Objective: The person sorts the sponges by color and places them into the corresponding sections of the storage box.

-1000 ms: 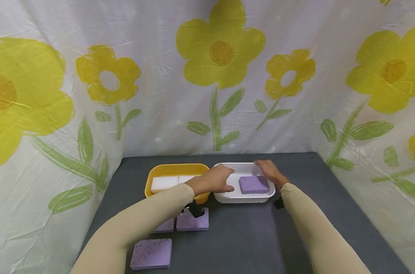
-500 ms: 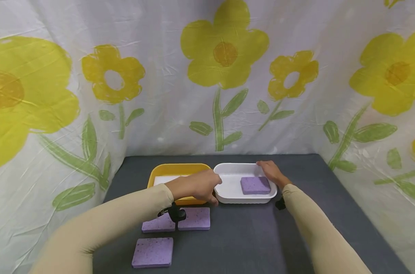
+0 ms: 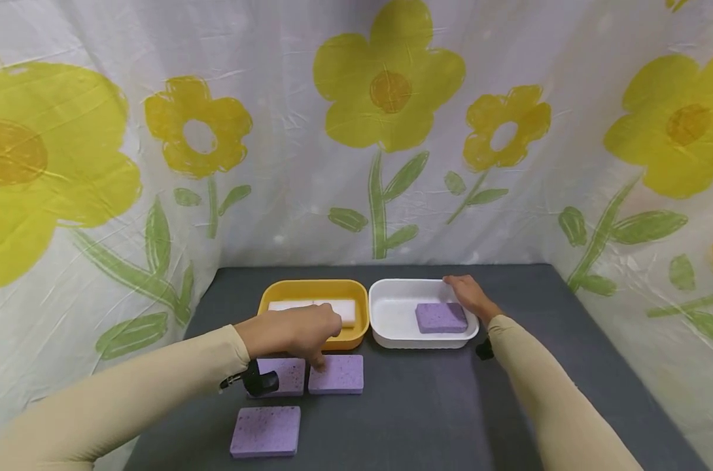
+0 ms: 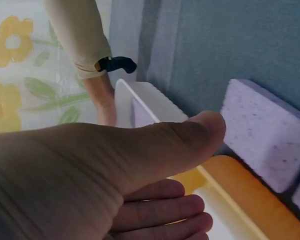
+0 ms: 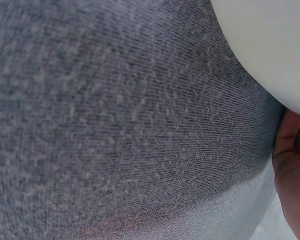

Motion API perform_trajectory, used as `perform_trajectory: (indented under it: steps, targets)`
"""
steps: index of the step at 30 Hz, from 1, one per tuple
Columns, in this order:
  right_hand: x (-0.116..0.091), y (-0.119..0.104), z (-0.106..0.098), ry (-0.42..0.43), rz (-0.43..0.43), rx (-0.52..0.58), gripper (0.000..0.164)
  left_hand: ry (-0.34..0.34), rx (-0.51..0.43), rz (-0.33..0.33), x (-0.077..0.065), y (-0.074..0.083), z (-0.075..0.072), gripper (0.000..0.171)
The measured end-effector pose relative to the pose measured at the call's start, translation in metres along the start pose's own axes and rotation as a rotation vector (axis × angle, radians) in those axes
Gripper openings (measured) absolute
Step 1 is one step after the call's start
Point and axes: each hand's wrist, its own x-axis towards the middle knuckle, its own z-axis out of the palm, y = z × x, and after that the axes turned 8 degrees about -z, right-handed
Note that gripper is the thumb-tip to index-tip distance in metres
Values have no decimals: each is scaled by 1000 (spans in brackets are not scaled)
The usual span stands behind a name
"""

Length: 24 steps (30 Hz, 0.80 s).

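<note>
My left hand (image 3: 305, 330) hovers over the front of the yellow tray (image 3: 356, 335), thumb pointing toward the purple sponge (image 3: 341, 375) in front of it. Nothing is in that hand; the left wrist view shows its thumb (image 4: 190, 135) stretched out and the fingers loose. White sponge blocks (image 3: 347, 310) lie inside the yellow tray, partly hidden by the hand. At the right end of the white tray (image 3: 394, 320), my right hand (image 3: 471, 296) holds the rim, its fingers against the outer wall in the right wrist view. One purple sponge (image 3: 441, 318) lies inside the white tray.
Another purple sponge (image 3: 292, 375) lies beside the first on the dark cloth (image 3: 415, 412), partly behind the left wrist's camera. A third purple sponge (image 3: 265, 432) lies nearer the front. A flowered curtain (image 3: 286, 196) hangs behind and along both sides.
My left hand has moved left and toward me, from over the white tray to the yellow tray's front edge. My right hand stays at the white tray's rim. The sponges have not moved.
</note>
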Motion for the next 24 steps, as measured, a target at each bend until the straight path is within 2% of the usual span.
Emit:
perform_trajectory:
  steps: [3,7,11,15,24]
  targets:
    - [0,-1,-1,-7,4,0,65,-36,11,-29,-8,-3,5,39]
    - [0,-1,0,-10,0,-9,64,-57,24,-16,-13,-3,16,37]
    - [-1,-1,0,-9,-5,-11,63,-9,88,26,-13,-3,30,37]
    - [0,1,0,-15,5,-4,65,38,105,45,-11,-4,44,38]
    - [1,3,1,-14,15,11,67,20,88,-30,-5,-7,65,33]
